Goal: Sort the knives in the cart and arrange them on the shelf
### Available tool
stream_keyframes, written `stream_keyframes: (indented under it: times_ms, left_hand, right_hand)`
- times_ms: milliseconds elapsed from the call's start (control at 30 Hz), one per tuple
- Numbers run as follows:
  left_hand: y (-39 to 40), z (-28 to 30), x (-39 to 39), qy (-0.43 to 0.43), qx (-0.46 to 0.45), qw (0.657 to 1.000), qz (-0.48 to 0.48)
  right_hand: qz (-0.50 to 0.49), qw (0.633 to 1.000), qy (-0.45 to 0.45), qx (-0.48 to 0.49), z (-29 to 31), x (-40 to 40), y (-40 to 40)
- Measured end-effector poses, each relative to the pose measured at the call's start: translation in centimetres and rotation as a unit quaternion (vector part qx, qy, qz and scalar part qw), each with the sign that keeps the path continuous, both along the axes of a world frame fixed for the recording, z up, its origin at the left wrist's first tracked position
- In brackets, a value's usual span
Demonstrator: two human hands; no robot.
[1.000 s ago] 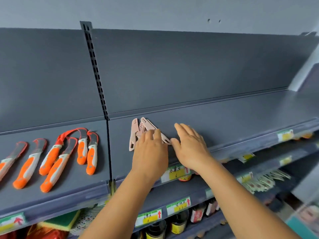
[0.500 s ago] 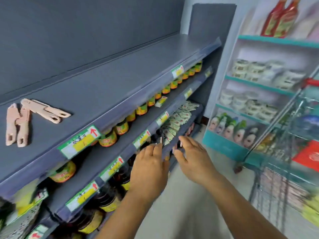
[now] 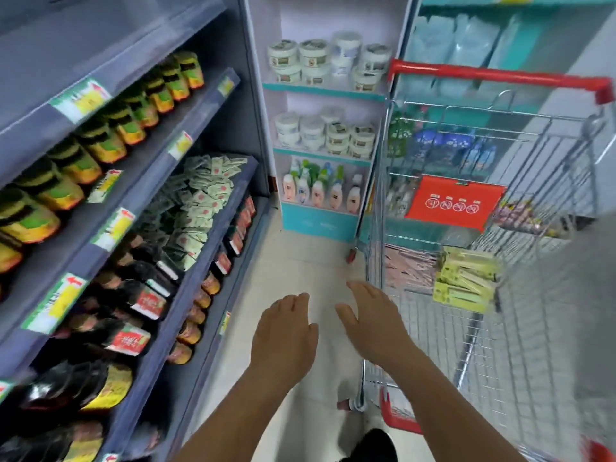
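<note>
A wire shopping cart (image 3: pixel 393 181) with a red handle stands at the right. Inside it lies a heap of yellow-green knife packs (image 3: pixel 466 281), with pinkish packs (image 3: pixel 408 261) on the basket floor to their left. My left hand (image 3: pixel 283 331) and my right hand (image 3: pixel 373 318) hover empty over the aisle floor, fingers straight, just left of the cart. The right hand is close to the cart's near left corner and touches nothing. The grey top shelf (image 3: pixel 100 55) shows at the upper left; the knives laid on it are out of view.
Grey shelving (image 3: pixel 160 201) at the left holds jars, sachets and dark bottles. A teal and white rack (image 3: pixel 320 151) with tubs and bottles stands straight ahead. A red sign (image 3: pixel 455 203) hangs in the cart. The pale floor (image 3: pixel 300 261) runs between shelf and cart.
Both hands have left the pink knives on the top shelf and dropped toward the floor. My view has swung right and down, from the shelf to the cart.
</note>
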State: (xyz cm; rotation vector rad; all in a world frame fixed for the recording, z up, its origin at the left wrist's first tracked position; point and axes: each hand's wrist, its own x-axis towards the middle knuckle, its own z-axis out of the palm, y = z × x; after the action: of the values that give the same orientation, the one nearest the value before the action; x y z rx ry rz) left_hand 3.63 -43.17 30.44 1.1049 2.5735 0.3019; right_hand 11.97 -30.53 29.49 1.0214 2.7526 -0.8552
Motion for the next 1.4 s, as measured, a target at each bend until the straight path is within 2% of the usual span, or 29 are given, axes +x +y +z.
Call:
stream_keyframes:
  times_ms: [300,600,700,900,1167,1400]
  left_hand:
    - [18.3,-2.7,4.5,-0.068,0.048,0.996,-0.025]
    - [30.8,-11.6,5.5,-0.126,-0.038,0.991,-0.015]
    - [33.0,-15.6,5.2,-0.144,-0.080,0.986,-0.001]
    - [34.8,-23.3,4.2,-0.176,-0.139,0.972,0.061]
    - [37.2,-31.4,2.7,-0.170,-0.147,0.968,0.110]
    - [38.2,-35.4,2.6,-0.137,-0.131,0.973,0.128]
  right_hand:
    - [-0.070,0.997,-0.006,-0.045,-5.3,5.0,15.7]
    - [-0.115,0.991,-0.028,-0.068,-13.6,5.7,26.7]
    - [-0.121,0.990,-0.027,-0.074,-17.0,5.1,29.2]
    - [-0.090,0.990,-0.081,-0.078,-24.0,3.7,32.5]
    - [-0.024,0.993,-0.112,-0.023,-31.6,0.9,35.4]
    - [0.006,0.992,-0.121,0.042,-35.7,0.0,37.0]
